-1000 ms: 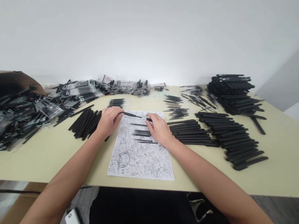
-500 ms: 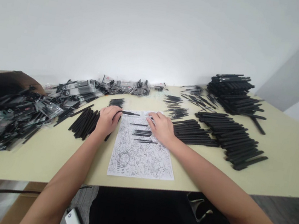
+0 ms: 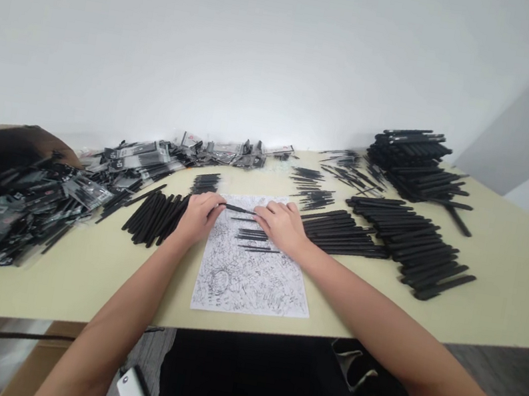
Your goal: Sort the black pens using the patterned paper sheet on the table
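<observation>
A slim black pen (image 3: pixel 238 208) spans the gap between my hands, above the far part of a scribble-covered sheet of paper (image 3: pixel 250 283). My left hand (image 3: pixel 199 215) is closed on its thicker left end. At the thin right end, my right hand (image 3: pixel 283 226) has its fingers pinched on the tip; what exactly lies between those fingertips is hidden. Several thin black refill-like sticks (image 3: pixel 258 236) lie across the paper, just below and left of my right hand. Beside my left hand is a row of black pen barrels (image 3: pixel 152 220).
Plastic-wrapped black packets (image 3: pixel 1 221) are heaped at the left, by a cardboard box (image 3: pixel 45 144), and along the back. Rows of thick black barrels (image 3: pixel 408 246) and a tall stack (image 3: pixel 406 154) stand right. Thin sticks (image 3: pixel 313 196) lie behind my right hand.
My hands have come closer together. My left hand moved right with the pen, and the pen's thin end now meets my right fingertips, where a gap was before.
</observation>
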The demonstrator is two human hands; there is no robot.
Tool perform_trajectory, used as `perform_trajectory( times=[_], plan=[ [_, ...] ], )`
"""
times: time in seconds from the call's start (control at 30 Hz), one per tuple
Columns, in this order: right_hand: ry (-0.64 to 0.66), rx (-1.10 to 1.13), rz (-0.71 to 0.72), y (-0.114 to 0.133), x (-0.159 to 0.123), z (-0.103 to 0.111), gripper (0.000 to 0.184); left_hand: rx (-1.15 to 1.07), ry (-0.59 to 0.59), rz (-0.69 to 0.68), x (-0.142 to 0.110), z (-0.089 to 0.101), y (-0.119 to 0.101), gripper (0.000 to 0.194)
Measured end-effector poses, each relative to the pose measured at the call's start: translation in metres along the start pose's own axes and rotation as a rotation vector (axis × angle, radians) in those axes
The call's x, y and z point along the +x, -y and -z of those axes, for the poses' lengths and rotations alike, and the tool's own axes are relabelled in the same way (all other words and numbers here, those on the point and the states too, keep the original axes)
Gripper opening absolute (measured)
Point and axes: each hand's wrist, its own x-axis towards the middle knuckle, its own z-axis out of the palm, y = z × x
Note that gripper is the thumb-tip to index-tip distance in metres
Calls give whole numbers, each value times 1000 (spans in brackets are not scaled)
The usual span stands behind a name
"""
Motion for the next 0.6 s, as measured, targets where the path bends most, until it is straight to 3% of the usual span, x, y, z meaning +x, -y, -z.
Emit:
perform_trajectory(
  times=[0.17, 0.3, 0.5, 0.6],
  plan=[
    [23, 21, 21, 2, 0, -2, 33, -10, 22, -25, 1, -2, -6, 25],
    [40, 61, -37, 0, 0, -4, 28, -6, -33, 2, 1, 1, -2, 23],
    [93, 84, -172, -2, 0, -2, 26, 68, -364, 210, -1, 12, 21, 20],
    [118, 72, -188, -2, 0, 0, 26, 105, -468, 284, -2, 15, 29, 20]
  ],
)
